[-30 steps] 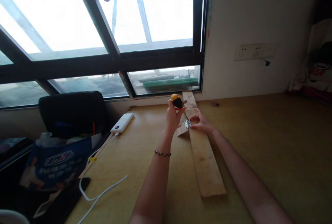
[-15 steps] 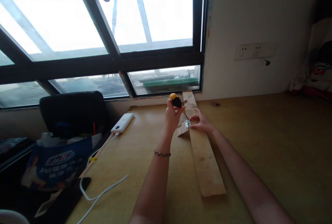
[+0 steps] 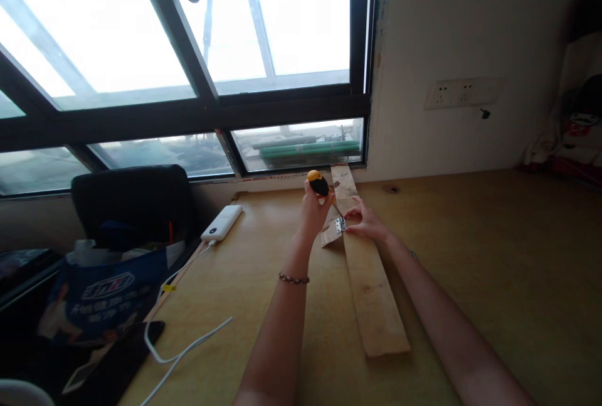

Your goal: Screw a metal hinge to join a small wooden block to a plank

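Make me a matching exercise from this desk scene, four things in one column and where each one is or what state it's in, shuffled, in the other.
Things:
1. screwdriver
2. hinge
3. power bank
4. long plank

Places or states:
A. lying on the desk with a white cable plugged in
B. gripped in the left hand
C. under the fingers of the right hand
D. silver, joining the two pieces of wood

Pairs: 1-B, 2-D, 3-A, 4-C

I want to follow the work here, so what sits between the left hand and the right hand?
In the head view, a small metal hinge sits between the left hand and right hand, on the wooden plank.
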A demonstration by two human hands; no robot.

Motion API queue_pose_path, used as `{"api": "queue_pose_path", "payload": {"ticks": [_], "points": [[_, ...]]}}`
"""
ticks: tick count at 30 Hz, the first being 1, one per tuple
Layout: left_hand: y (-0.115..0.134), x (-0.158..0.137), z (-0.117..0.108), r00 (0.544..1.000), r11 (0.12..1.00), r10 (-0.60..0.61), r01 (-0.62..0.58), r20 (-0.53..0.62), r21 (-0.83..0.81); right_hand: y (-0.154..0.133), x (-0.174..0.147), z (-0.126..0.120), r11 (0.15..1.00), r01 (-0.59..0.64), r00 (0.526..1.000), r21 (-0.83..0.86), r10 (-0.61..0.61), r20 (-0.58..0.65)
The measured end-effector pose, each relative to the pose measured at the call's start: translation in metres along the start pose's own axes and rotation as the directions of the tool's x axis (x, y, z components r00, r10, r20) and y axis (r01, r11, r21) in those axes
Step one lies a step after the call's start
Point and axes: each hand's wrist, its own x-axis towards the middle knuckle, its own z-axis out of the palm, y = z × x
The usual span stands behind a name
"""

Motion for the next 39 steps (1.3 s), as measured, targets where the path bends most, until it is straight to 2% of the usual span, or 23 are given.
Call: {"api": "queue_pose_path", "payload": {"ticks": [5,11,14,22,29,32,36,39], "points": [[-0.001,-0.003,0.006,1.000,0.999,-0.026,0.026,-0.006,-0.036,-0.001,0.000,0.000,1.000,0.004,1.000,-0.009,-0.004,-0.007],[0.003,-0.010,0.014,0.982,1.000,0.007,-0.011,-0.188,-0.020,0.001,0.000,0.000,1.000,0.013,1.000,-0.017,-0.013,-0.001],[0.005,-0.009,0.014,0.975,1.000,0.018,-0.022,-0.221,-0.014,0.002,0.000,0.000,1.000,0.017,1.000,-0.009,-0.017,0.006],[0.010,-0.003,0.006,0.994,0.999,-0.041,0.039,-0.101,-0.023,0.001,0.000,0.000,0.999,0.028,1.000,-0.021,-0.028,0.000],[0.005,-0.006,0.012,0.995,0.986,0.048,-0.033,0.090,-0.166,0.004,0.000,0.001,0.999,0.040,0.999,-0.008,-0.040,0.007],[0.001,-0.008,0.018,0.997,0.981,0.047,-0.034,0.062,-0.189,0.006,0.001,0.001,0.999,0.037,0.999,0.001,-0.037,0.011],[-0.001,-0.008,0.021,0.999,0.982,-0.037,0.037,0.003,-0.186,0.005,0.000,0.001,1.000,0.029,1.000,0.005,-0.029,0.013],[-0.003,-0.005,0.018,0.997,0.991,-0.055,0.049,-0.046,-0.126,0.003,0.000,0.000,1.000,0.026,1.000,0.006,-0.026,0.010]]}}
